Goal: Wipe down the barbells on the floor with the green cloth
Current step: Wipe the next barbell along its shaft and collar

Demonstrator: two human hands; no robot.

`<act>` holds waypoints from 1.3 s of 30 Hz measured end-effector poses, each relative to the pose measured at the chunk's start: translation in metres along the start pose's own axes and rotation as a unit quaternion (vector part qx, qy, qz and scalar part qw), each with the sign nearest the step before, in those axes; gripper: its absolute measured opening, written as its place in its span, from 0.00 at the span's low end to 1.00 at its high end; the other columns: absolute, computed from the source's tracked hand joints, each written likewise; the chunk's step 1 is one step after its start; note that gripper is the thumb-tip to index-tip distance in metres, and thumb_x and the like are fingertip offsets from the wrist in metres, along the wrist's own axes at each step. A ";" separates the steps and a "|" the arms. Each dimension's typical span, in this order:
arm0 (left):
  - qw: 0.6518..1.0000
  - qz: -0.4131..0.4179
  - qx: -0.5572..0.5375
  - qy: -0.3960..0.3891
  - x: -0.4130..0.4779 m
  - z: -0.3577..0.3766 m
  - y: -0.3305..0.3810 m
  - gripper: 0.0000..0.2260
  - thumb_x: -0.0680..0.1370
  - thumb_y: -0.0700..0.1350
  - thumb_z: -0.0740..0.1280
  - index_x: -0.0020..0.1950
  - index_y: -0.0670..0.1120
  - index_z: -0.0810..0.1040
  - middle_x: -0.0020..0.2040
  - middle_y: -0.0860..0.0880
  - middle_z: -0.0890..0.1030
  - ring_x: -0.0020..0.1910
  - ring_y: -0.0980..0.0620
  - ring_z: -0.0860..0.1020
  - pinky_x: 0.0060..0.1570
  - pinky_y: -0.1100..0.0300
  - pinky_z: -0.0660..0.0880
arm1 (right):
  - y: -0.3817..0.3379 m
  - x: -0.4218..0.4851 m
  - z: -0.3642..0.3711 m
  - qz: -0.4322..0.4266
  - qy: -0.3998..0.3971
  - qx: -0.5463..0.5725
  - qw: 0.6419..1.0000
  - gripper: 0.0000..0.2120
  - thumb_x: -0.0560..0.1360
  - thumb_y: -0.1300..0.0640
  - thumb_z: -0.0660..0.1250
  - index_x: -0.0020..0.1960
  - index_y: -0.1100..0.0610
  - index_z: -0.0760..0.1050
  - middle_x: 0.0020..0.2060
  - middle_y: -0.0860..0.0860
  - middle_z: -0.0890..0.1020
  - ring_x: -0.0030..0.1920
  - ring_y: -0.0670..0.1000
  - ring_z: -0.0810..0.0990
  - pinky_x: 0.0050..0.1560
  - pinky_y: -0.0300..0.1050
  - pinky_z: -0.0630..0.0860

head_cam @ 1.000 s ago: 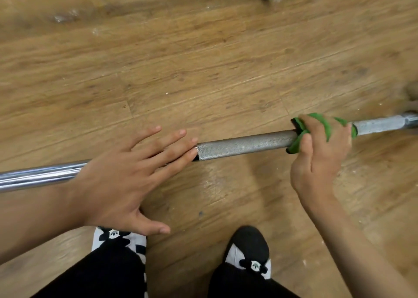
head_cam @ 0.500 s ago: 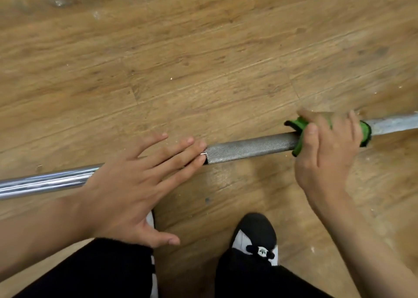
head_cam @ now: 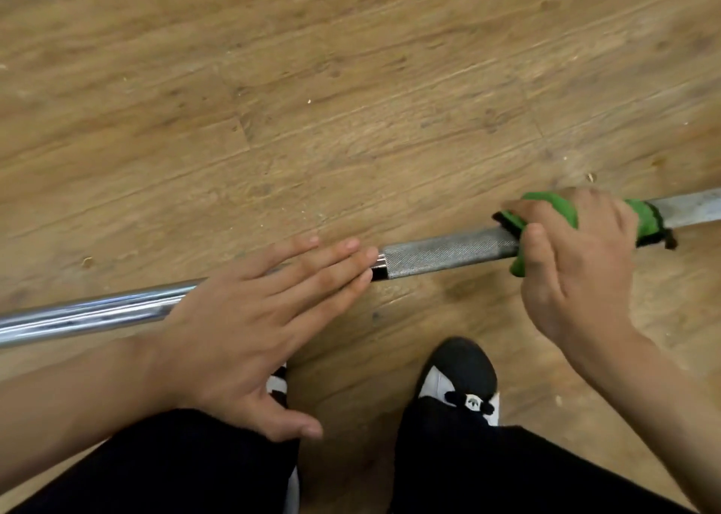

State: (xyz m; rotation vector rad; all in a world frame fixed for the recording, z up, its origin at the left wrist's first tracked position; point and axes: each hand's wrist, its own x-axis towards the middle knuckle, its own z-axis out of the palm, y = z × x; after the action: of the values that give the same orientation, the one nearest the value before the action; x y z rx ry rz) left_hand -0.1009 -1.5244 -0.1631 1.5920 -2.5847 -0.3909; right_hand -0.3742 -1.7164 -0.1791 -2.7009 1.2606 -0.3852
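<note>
right hand (head_cam: 577,275) grips green cloth (head_cam: 562,210) around barbell (head_cam: 448,254).

The barbell (head_cam: 448,254) was metal: glossy, mirror-smooth chrome by my left hand (head_cam: 242,318), then a matt grey knurled stretch, rough with fine cross-hatching. The green cloth (head_cam: 558,209) in my right hand (head_cam: 577,271) looked soft and fuzzy, edged in black stitching. The floor (head_cam: 351,84) was matt wood-grain planking, dusted with pale specks.
</note>
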 end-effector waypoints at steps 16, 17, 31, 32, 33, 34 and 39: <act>0.997 0.038 0.056 0.024 -0.002 0.012 0.004 0.47 0.79 0.73 0.55 0.81 0.34 0.61 0.83 0.37 0.59 0.83 0.41 0.56 0.82 0.43 0.50 | 0.040 -0.017 0.000 0.033 0.057 -0.025 0.997 0.33 0.87 0.42 0.43 0.63 0.60 0.81 0.49 0.62 0.79 0.49 0.62 0.73 0.57 0.60 0.66; 0.997 0.035 0.060 0.024 -0.002 0.012 0.003 0.48 0.79 0.73 0.56 0.81 0.34 0.61 0.83 0.37 0.59 0.83 0.42 0.57 0.82 0.43 0.50 | 0.048 -0.016 -0.001 0.065 0.082 -0.021 0.994 0.34 0.87 0.41 0.42 0.63 0.61 0.80 0.51 0.63 0.80 0.50 0.62 0.73 0.60 0.62 0.66; 0.992 -0.027 0.118 0.022 0.019 0.002 -0.034 0.41 0.83 0.67 0.54 0.85 0.39 0.54 0.85 0.41 0.55 0.84 0.38 0.54 0.80 0.38 0.52 | 0.060 0.020 0.031 -0.017 0.153 0.001 0.988 0.32 0.85 0.37 0.45 0.67 0.58 0.78 0.59 0.64 0.81 0.62 0.64 0.77 0.77 0.71 0.55; 0.993 -0.032 0.113 0.024 0.021 0.000 -0.039 0.40 0.83 0.67 0.53 0.85 0.39 0.54 0.85 0.41 0.55 0.84 0.38 0.54 0.80 0.38 0.52 | 0.076 0.026 0.027 0.032 0.168 -0.005 0.985 0.34 0.85 0.37 0.44 0.65 0.60 0.79 0.58 0.63 0.80 0.61 0.64 0.76 0.75 0.74 0.55; 0.993 -0.031 0.109 0.025 0.023 -0.002 -0.044 0.40 0.83 0.67 0.53 0.84 0.39 0.55 0.85 0.41 0.55 0.84 0.39 0.54 0.81 0.38 0.52 | 0.084 0.033 0.023 0.068 0.178 -0.001 0.982 0.35 0.85 0.37 0.44 0.64 0.61 0.79 0.57 0.63 0.80 0.61 0.64 0.76 0.74 0.74 0.56; 0.993 -0.030 0.108 0.025 0.025 -0.003 -0.048 0.40 0.83 0.67 0.52 0.84 0.39 0.54 0.85 0.41 0.55 0.84 0.39 0.54 0.81 0.39 0.51 | 0.082 0.039 0.020 0.093 0.182 0.014 0.979 0.36 0.85 0.37 0.43 0.63 0.61 0.80 0.58 0.62 0.79 0.62 0.63 0.75 0.74 0.74 0.56; 0.992 -0.038 0.117 0.014 0.037 -0.011 -0.071 0.42 0.82 0.69 0.52 0.84 0.38 0.53 0.85 0.40 0.55 0.84 0.39 0.55 0.81 0.38 0.50 | -0.023 0.057 0.048 0.083 0.168 0.084 0.979 0.36 0.83 0.36 0.44 0.61 0.58 0.84 0.61 0.63 0.77 0.67 0.66 0.74 0.80 0.66 0.49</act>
State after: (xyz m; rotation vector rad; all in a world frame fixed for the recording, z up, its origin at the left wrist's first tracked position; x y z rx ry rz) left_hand -0.0540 -1.5897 -0.1729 1.7584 -2.6367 -0.0696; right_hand -0.3084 -1.7450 -0.2097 -2.4360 1.4465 -0.9128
